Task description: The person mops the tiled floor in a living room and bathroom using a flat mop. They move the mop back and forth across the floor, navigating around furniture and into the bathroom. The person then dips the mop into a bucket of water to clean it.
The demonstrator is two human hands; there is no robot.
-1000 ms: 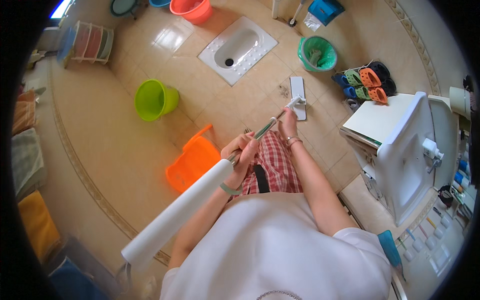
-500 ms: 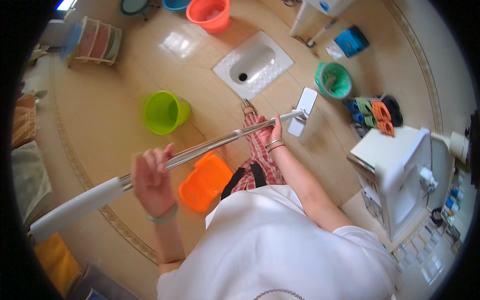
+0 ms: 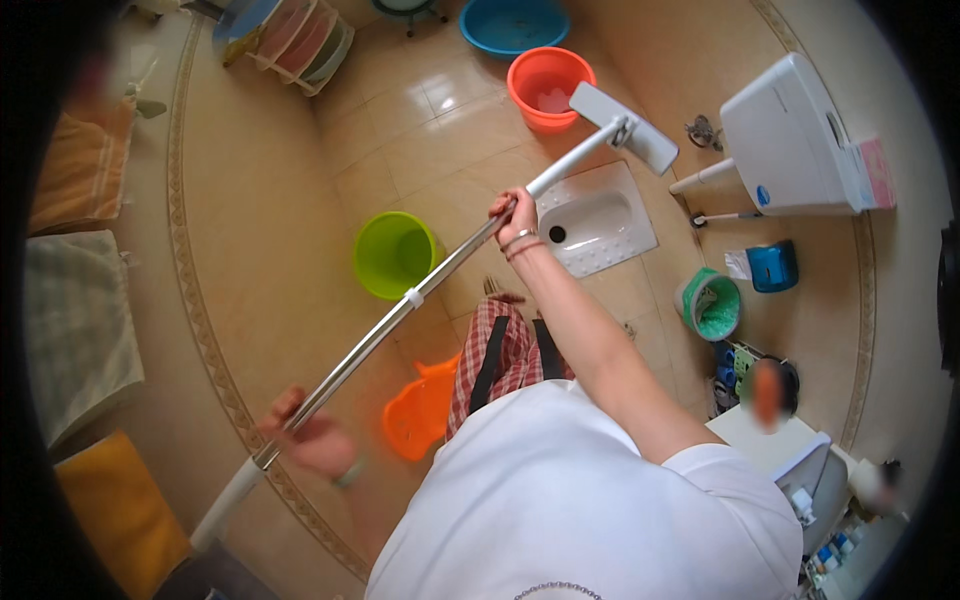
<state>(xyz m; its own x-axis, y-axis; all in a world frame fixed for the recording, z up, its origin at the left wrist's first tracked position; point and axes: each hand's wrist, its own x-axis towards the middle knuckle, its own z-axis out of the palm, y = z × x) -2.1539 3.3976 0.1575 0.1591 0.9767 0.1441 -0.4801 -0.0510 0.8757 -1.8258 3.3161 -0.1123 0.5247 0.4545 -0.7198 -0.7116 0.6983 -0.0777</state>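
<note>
A flat mop with a long silver pole (image 3: 352, 357) slants across the head view from lower left to upper right. My right hand (image 3: 516, 215) is closed round its upper part, below the white stretch of pole that leads to the flat white mop head (image 3: 624, 127). That head hangs off the floor in front of the orange-red bucket and the squat toilet (image 3: 598, 222). Lower down, my left hand (image 3: 318, 444) lies behind the pole, just above the white grip sleeve (image 3: 228, 502). Motion smears its fingers, so I cannot tell whether they grip.
A lime green bucket (image 3: 395, 255) stands left of the pole, an orange plastic stool or basin (image 3: 415, 412) below it. Ahead are the orange-red bucket (image 3: 550, 88) and a blue basin (image 3: 515, 25). A cistern (image 3: 790, 140) and green-lined bin (image 3: 712, 305) are at right; towels (image 3: 78, 325) hang left.
The mop head has swung up, away from the floor beside the bin, and the pole is steeper. My right hand has moved forward; my left hand sits lower. The whole view has turned.
</note>
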